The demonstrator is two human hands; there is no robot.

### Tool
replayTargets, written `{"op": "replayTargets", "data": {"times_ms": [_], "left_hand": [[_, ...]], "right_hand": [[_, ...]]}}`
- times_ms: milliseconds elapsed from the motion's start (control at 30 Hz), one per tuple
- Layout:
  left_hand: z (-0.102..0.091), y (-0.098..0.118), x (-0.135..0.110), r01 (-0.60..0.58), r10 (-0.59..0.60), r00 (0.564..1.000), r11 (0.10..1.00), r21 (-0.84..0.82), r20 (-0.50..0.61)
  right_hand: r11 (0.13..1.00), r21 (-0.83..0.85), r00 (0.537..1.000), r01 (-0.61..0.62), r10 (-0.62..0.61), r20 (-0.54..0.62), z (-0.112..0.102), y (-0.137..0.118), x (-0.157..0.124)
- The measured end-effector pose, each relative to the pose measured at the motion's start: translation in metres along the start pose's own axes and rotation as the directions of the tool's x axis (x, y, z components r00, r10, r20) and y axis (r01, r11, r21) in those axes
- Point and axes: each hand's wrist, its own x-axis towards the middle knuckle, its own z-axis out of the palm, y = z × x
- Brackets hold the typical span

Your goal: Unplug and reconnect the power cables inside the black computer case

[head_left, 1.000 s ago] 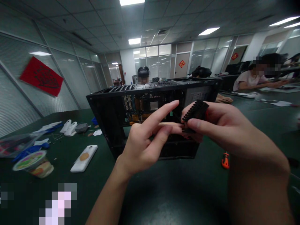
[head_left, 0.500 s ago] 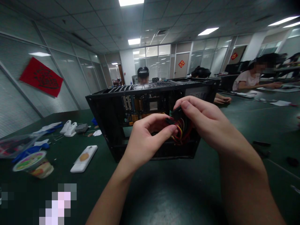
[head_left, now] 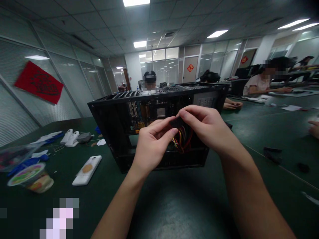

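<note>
An open black computer case (head_left: 112,116) stands on the dark green table (head_left: 174,205), its circuit board visible inside. In front of its opening my left hand (head_left: 152,146) and my right hand (head_left: 206,127) meet, both pinched on a small black connector (head_left: 176,122). A bundle of red, yellow and black wires (head_left: 183,141) hangs from the connector down into the case. My right thumb presses on the connector's top, and my left thumb and forefinger grip its left end.
A white phone (head_left: 87,170) lies left of the case, with a food cup (head_left: 30,177), white and blue items and a plastic bag farther left. Small black parts (head_left: 271,153) lie at right. Other people sit at tables behind; another person's hand shows at the far right edge.
A second ago my right hand held a wide black connector with my left fingers stretched toward it. Now both hands pinch a smaller connector, closer to the case and slightly left.
</note>
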Motion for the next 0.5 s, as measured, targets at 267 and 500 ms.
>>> {"op": "replayTargets", "data": {"times_ms": [267, 500], "left_hand": [[0.008, -0.021, 0.0, -0.153, 0.167, 0.983, 0.974, 0.166, -0.072], [0.009, -0.025, 0.001, -0.149, 0.156, 0.986, 0.983, 0.108, -0.059]], "right_hand": [[1.0, -0.024, 0.998, -0.017, 0.016, -0.056, -0.001, 0.012, 0.005], [0.999, -0.006, 0.997, -0.031, 0.031, -0.073, 0.002, 0.015, 0.005]]}}
